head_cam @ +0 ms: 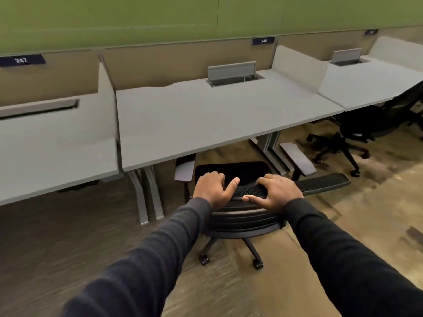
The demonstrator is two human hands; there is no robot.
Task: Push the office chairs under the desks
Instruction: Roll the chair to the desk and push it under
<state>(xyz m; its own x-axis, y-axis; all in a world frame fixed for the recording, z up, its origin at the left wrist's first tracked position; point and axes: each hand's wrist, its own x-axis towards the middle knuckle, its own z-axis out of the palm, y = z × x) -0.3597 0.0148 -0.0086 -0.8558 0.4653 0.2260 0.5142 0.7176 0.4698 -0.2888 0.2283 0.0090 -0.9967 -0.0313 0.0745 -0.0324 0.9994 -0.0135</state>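
A black mesh-backed office chair (242,216) stands in front of the middle grey desk (206,115), its seat partly under the desk's front edge. My left hand (214,188) and my right hand (278,193) both grip the top rim of its backrest, thumbs toward me. The chair's grey armrests show on either side, the left one (185,171) just under the desk edge, the right one (298,157) beside the desk leg. Two castors show below on the floor.
A second black office chair (350,131) stands half under the right-hand desk (366,85). Another desk (52,143) lies to the left. Grey desk legs (146,195) stand left of the chair. Open cable hatches and beige dividers back the desks; the floor is brown carpet.
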